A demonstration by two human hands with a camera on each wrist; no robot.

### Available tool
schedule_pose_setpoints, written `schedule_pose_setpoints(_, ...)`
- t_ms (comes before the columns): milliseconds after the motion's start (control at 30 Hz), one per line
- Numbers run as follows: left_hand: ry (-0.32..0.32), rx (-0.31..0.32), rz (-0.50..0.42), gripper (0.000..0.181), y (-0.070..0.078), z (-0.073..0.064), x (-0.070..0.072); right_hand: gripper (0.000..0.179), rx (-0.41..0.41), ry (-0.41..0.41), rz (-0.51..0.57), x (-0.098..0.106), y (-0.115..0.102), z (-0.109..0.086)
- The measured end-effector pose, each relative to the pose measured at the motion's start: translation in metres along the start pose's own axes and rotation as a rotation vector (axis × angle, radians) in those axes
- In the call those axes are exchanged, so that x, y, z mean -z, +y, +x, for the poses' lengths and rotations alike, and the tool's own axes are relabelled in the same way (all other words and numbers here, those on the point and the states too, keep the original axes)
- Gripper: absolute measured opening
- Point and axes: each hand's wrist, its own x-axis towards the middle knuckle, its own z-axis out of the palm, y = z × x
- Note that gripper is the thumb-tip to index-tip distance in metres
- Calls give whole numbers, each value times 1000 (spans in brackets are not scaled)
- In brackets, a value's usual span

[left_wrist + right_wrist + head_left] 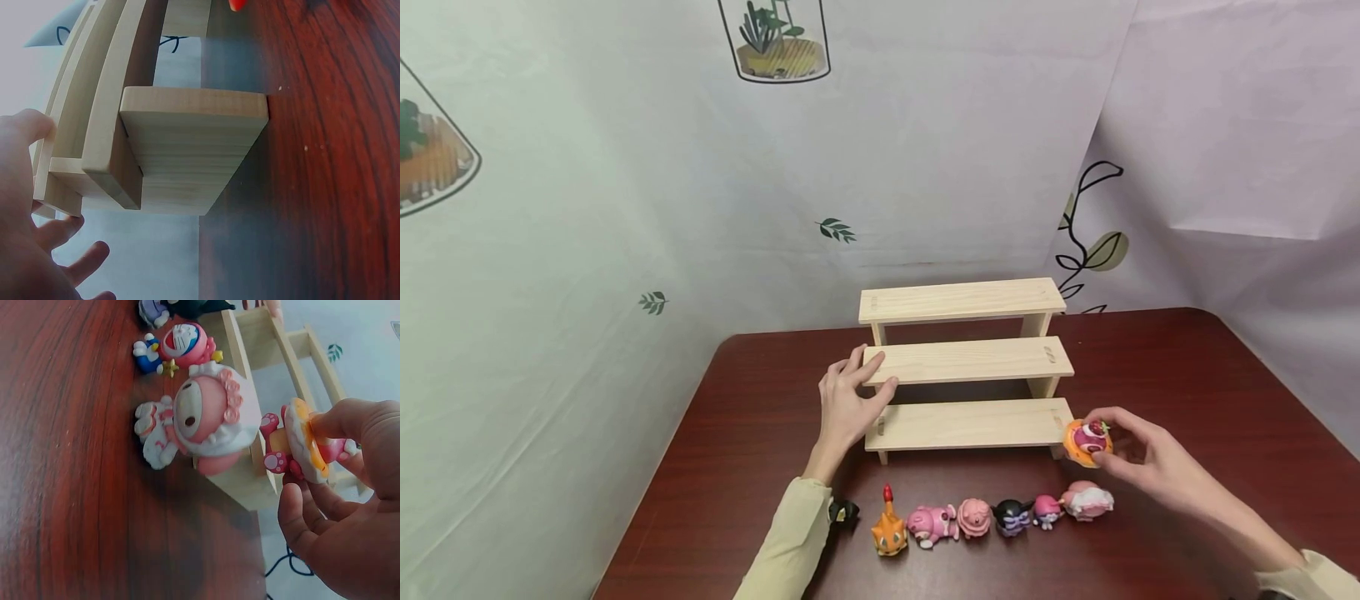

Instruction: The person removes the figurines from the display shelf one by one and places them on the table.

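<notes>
A three-step wooden display stand stands on the table. My left hand holds the left end of its middle step, thumb at the front edge and a finger over the top; the other fingers spread past the end in the left wrist view. Between thumb and fingers, my right hand pinches a toy figurine with a round orange top, held off the table by the lowest step's right end. Its pink paws show in the right wrist view. Below it lies a pink figurine in a white hood.
Several figurines line the table in front of the stand: an orange one with a red-tipped tail, pink ones, and a black-and-purple one. A black figurine is partly behind the left sleeve. A patterned cloth hangs behind.
</notes>
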Motion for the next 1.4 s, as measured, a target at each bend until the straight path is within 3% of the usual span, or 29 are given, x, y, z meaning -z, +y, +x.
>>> schedule_pose_setpoints(667, -17, 25, -3, 47, 1, 0, 1, 54, -39, 49, -65, 19, 17, -29)
schedule_pose_setpoints(1400, -8, 16, -9, 47, 1, 0, 0, 52, -52, -24, -67, 24, 27, -54)
